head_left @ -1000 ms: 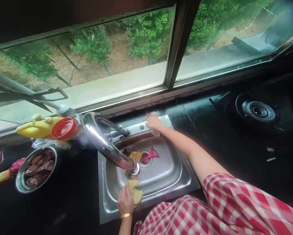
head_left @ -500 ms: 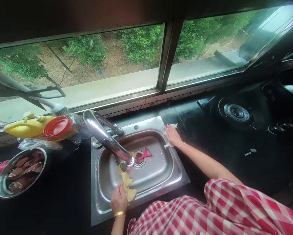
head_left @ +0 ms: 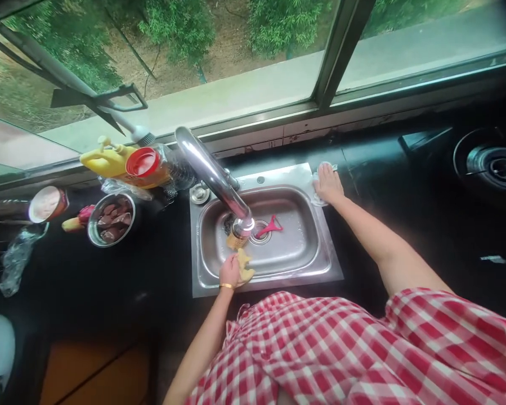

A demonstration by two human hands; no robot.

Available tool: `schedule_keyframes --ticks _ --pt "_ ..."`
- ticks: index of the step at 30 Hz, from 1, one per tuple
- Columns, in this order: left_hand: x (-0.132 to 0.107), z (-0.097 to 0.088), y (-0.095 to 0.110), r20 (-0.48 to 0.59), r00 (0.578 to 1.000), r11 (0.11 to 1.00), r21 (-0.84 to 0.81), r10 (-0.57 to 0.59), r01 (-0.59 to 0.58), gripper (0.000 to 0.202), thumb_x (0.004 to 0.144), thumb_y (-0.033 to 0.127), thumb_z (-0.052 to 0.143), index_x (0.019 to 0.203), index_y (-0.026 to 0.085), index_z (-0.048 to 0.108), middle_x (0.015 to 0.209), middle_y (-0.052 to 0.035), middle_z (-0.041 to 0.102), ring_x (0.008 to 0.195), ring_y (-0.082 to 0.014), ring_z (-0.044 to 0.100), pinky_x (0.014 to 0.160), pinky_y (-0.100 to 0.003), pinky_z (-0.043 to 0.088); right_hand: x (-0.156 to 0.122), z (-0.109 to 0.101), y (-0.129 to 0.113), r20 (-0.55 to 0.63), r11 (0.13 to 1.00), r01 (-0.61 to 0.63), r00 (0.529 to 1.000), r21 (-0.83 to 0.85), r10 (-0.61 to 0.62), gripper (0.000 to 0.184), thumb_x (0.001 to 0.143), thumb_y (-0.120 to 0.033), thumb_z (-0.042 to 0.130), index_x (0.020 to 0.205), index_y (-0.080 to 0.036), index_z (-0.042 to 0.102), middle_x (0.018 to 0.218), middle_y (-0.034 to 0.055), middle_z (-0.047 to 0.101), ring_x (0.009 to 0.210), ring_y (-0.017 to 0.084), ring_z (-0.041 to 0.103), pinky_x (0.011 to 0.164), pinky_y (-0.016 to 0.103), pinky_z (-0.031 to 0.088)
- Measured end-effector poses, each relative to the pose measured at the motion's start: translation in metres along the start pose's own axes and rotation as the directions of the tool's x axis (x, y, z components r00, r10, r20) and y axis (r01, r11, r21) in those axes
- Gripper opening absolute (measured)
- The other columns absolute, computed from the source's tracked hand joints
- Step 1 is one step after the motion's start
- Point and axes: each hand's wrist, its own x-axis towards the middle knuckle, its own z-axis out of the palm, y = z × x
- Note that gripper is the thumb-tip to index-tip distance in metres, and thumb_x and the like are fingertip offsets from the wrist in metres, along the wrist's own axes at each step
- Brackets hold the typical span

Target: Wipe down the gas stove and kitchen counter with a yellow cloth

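My left hand (head_left: 229, 271) is closed around a yellow cloth (head_left: 246, 274) at the near edge of the steel sink (head_left: 292, 260). Just right of the sink, my right hand (head_left: 330, 184) lies flat, fingers stretched out, on a thin white cloth or tissue (head_left: 317, 199) that covers part of the sink rim and counter. A red peeler (head_left: 271, 226) rests by the drain (head_left: 261, 238). The chrome faucet (head_left: 213, 171) arches over the basin and hides part of it. Below its spout sits a yellowish piece (head_left: 236, 242), half hidden.
Left of the sink stands a steel bowl (head_left: 91, 228) of dark reddish-brown chunks. Behind it are a yellow jug (head_left: 104, 163) and a red-lidded jar (head_left: 143, 163). A gas burner (head_left: 504, 167) is at right. A window frame (head_left: 332, 62) runs along the back.
The view has tilted down and turned left, showing more counter at left. My left hand still grips the yellow cloth, now more bunched; my right hand stays on the white cloth.
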Motion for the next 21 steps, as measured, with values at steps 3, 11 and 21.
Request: schedule_keyframes --ticks 3,11,21 --pt "0.019 0.009 0.033 0.251 0.95 0.978 0.045 0.186 -0.204 0.037 0.093 0.031 0.036 0.116 0.023 0.064 0.109 -0.0049 0.071 0.1 -0.0191 0.064 0.088 -0.03 0.046 -0.064 -0.004 -0.001 0.048 0.994 0.089 0.995 -0.064 -0.086 0.059 0.095 -0.031 0.038 0.144 0.001 0.035 0.153 0.0235 0.029 0.143 0.034 0.024 0.114 0.054 0.016" --pt "0.09 0.064 0.104 0.416 0.87 0.795 0.416 0.265 -0.441 0.037 0.091 0.036 0.042 0.12 0.019 0.059 0.12 -0.0146 0.064 0.11 -0.027 0.059 0.091 -0.038 0.044 -0.279 -0.007 -0.009 0.02 0.996 0.008 1.0 -0.085 -0.007 0.048 0.095 -0.031 0.038 0.138 -0.013 0.05 0.146 0.0152 0.046 0.138 0.026 0.038 0.114 0.053 0.024" --pt "0.094 0.08 0.122 0.357 0.825 0.764 0.335 0.438 -0.551 0.028 0.09 0.034 0.048 0.11 0.018 0.057 0.111 -0.0141 0.065 0.112 -0.028 0.056 0.095 -0.04 0.039 -0.448 -0.015 -0.054 -0.143 0.716 -0.469 0.778 0.517 0.612 0.028 0.074 -0.049 0.06 0.086 -0.03 0.076 0.094 0.0048 0.076 0.091 0.027 0.071 0.092 0.049 0.052"
